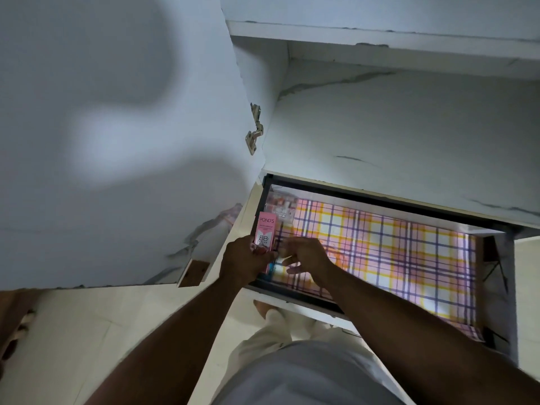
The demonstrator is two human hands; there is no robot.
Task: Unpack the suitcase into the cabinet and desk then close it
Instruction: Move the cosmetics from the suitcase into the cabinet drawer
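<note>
A pulled-out cabinet drawer [304, 301] with a dark frame is lined with pink, yellow and purple checked paper [394, 247]. My left hand [248, 258] grips a pink Pond's BB cream box [265, 229] upright over the drawer's left edge. My right hand [304, 255] hovers beside it over the lining, fingers loosely spread, with something small and pale by the fingertips that I cannot make out. A few small items [280, 204] lie in the drawer's far left corner. The suitcase is out of view.
The white marbled cabinet door [117, 141] stands open on the left, hinge [254, 133] showing. A white shelf [409, 127] lies above the drawer, with another shelf edge [380, 36] higher. My legs and the pale tiled floor [102, 331] are below.
</note>
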